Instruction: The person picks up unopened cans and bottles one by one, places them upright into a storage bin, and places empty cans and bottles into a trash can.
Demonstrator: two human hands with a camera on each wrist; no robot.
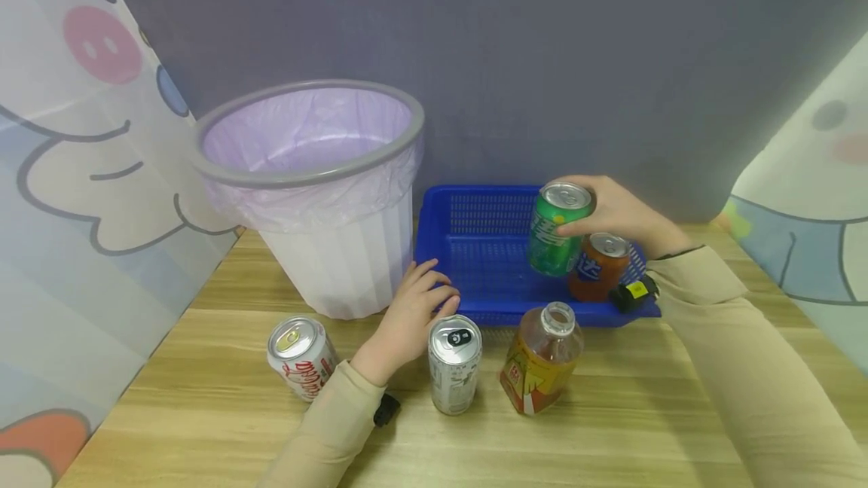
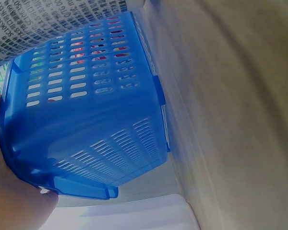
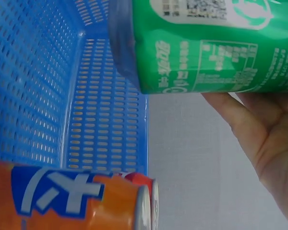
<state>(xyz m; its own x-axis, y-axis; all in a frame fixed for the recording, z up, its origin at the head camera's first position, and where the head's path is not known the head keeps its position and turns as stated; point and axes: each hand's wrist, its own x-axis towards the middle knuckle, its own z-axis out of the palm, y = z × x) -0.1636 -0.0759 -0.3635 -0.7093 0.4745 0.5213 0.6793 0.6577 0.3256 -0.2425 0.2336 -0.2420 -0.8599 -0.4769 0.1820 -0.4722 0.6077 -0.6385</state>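
Observation:
In the head view my right hand (image 1: 627, 209) holds a green soda can (image 1: 557, 243), thumb and fingers round its upper part, over the right side of a blue plastic basket (image 1: 484, 258). Right beside it stands an orange soda can (image 1: 600, 268) in the basket. The right wrist view shows part of a red can (image 3: 140, 179) behind the orange one. My left hand (image 1: 407, 320) grips the basket's front left corner, fingers over the rim. Close to that hand stands a silver-white can (image 1: 455, 375), upright on the table.
A white bin (image 1: 339, 262) with a purple liner stands behind and left of my left hand. A white can with red lettering (image 1: 305, 364) stands left of my left forearm. A bottle with amber drink (image 1: 542, 360) stands before the basket on the wooden table (image 1: 610, 428).

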